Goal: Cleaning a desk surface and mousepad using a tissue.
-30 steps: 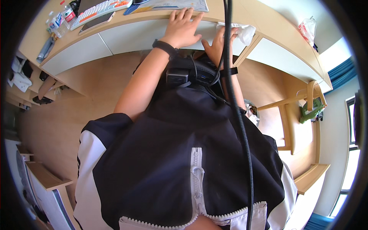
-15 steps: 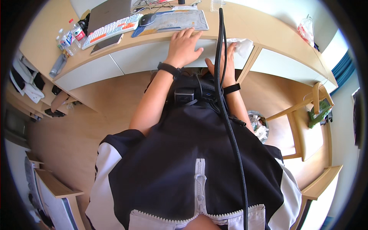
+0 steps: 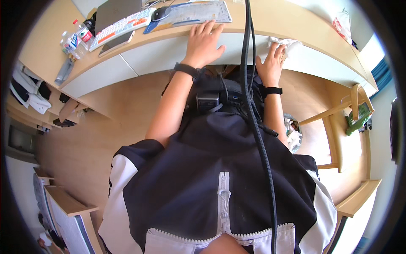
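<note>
My left hand (image 3: 206,47) has its fingers spread apart, tips by the near edge of the desk (image 3: 292,25). My right hand (image 3: 271,67) rests its fingertips against the white tissue (image 3: 292,43) at that edge, farther right; I cannot tell whether they pinch it. It looks light, limp, easily torn, best held by a bunched fold. The pale wood seems smooth; beyond lies a mouse mat (image 3: 196,12), far right a plastic bag (image 3: 341,26).

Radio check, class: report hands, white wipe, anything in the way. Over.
Left hand open at desk edge, by mouse mat. Right hand on crumpled white wipe, same edge. Black cable crosses view between hands.
</note>
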`<state>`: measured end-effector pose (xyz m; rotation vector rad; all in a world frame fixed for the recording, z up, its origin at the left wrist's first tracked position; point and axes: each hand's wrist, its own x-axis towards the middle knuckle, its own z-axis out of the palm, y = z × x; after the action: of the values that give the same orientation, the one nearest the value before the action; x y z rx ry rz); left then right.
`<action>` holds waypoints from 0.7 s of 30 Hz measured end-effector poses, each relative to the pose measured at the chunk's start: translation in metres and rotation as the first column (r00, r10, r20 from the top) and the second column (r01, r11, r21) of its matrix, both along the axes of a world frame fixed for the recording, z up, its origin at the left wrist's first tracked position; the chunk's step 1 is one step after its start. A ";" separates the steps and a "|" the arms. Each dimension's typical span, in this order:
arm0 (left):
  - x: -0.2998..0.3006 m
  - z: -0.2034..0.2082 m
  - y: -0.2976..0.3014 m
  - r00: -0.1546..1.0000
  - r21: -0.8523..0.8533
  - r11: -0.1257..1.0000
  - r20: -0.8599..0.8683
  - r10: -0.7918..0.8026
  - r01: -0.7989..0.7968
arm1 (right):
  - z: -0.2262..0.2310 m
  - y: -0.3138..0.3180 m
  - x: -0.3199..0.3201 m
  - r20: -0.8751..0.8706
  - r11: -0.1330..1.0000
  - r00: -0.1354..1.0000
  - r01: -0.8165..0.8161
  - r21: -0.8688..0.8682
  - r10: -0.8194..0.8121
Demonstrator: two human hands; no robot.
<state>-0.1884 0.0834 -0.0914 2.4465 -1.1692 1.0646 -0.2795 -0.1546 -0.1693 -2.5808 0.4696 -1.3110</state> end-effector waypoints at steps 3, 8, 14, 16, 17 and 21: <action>0.003 -0.003 -0.004 0.999 -0.010 1.000 0.050 0.007 -0.007 | -0.005 0.005 0.006 0.023 0.998 0.998 -0.054 0.014 0.054; 0.017 -0.014 -0.005 0.997 -0.062 0.998 0.068 -0.023 0.027 | 0.014 0.042 0.007 0.035 0.972 0.974 -0.222 -0.081 0.226; -0.009 0.008 -0.005 0.998 -0.076 0.996 -0.032 -0.057 0.055 | -0.015 -0.002 0.012 0.071 0.998 0.996 -0.049 0.046 0.046; -0.010 0.010 -0.003 0.999 -0.030 0.999 -0.043 -0.023 0.021 | -0.016 -0.003 0.015 0.082 0.997 0.995 -0.059 0.044 0.055; -0.011 0.011 -0.002 0.999 -0.021 1.000 -0.042 -0.024 0.023 | -0.017 -0.004 0.016 0.093 0.997 0.994 -0.069 0.042 0.065; -0.011 0.010 -0.003 0.994 -0.067 0.995 -0.077 -0.074 0.069 | -0.023 -0.007 0.017 0.139 0.989 0.990 -0.021 0.149 0.000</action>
<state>-0.1997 0.0809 -0.0809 2.3566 -1.1697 0.9603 -0.2620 -0.1611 -0.1923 -2.3489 0.5085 -1.3838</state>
